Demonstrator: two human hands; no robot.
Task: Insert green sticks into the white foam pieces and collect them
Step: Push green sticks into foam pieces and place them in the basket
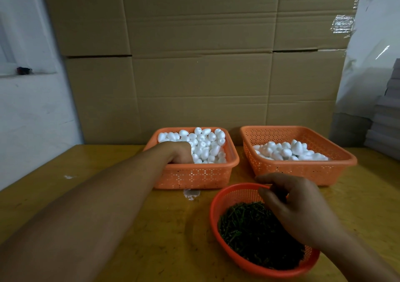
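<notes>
Reaching into the left basket [192, 173], your left hand [180, 152] digs among foam [205, 145], grasp hidden; your right hand [287, 201], fingers curled, hovers over sticks [244, 223], any pinch unclear. Take one each.

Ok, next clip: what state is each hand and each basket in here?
left hand: reaching into the foam pieces, fingers buried, grip not visible.
right hand: fingers curled above the sticks; whether it holds one cannot be told.
left square basket: piled full of white foam pieces.
right square basket: partly filled with foam pieces.
round basket: holds green sticks.
</notes>
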